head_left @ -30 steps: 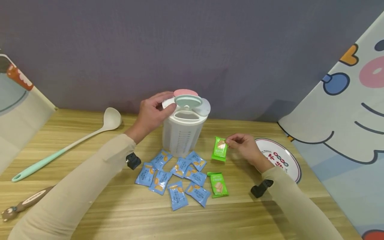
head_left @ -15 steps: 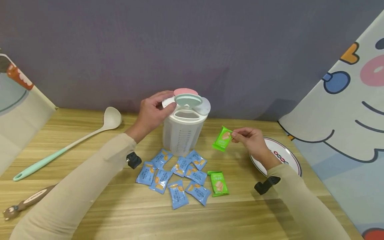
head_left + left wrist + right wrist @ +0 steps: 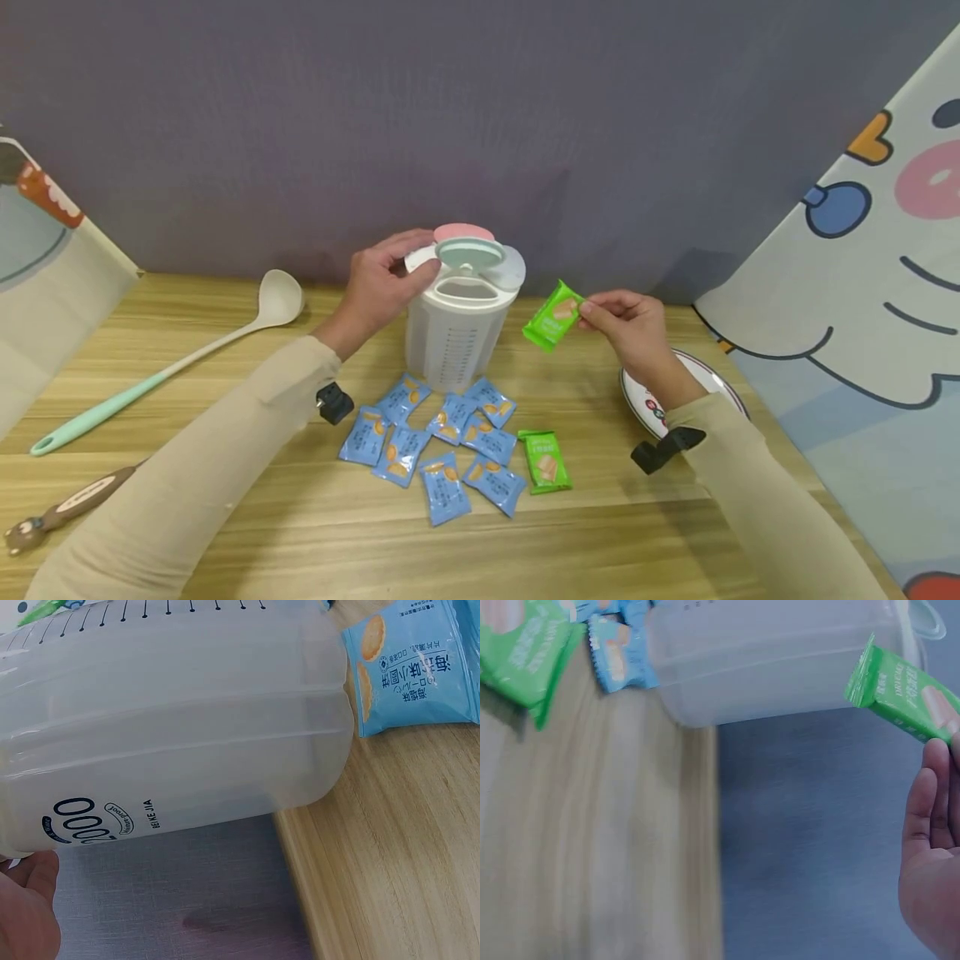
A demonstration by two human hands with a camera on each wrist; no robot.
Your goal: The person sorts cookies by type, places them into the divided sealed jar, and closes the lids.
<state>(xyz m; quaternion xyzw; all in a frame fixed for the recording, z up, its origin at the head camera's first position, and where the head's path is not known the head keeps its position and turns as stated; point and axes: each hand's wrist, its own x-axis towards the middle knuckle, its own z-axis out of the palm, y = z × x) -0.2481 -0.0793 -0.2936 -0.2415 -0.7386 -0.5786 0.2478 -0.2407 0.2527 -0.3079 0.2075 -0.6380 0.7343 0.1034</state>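
A tall translucent plastic storage container (image 3: pixel 453 342) with a white lid stands upright near the back wall. Its lid has a raised mint flap (image 3: pixel 471 252), a pink flap (image 3: pixel 463 232) behind it, and an open slot in front. My left hand (image 3: pixel 386 279) grips the lid's left rim, thumb on top. Right of the container, my right hand (image 3: pixel 626 329) pinches a green snack packet (image 3: pixel 553 317) by one corner, held above the table; the right wrist view shows this packet (image 3: pixel 911 694) overlapping the container's upper end. Blue cracker packets (image 3: pixel 442 487) lie scattered before the container.
Another green packet (image 3: pixel 546 461) lies right of the blue ones. A white plate (image 3: pixel 645 404) sits partly under the right forearm. On the left rest a ladle (image 3: pixel 161 371) with a mint handle and a brown bear-headed stick (image 3: pixel 82 497). A grey wall (image 3: pixel 480 125) closes the back.
My right hand has lifted the green packet up and away from the table, tilting it along the way. The left hand keeps its hold on the lid.
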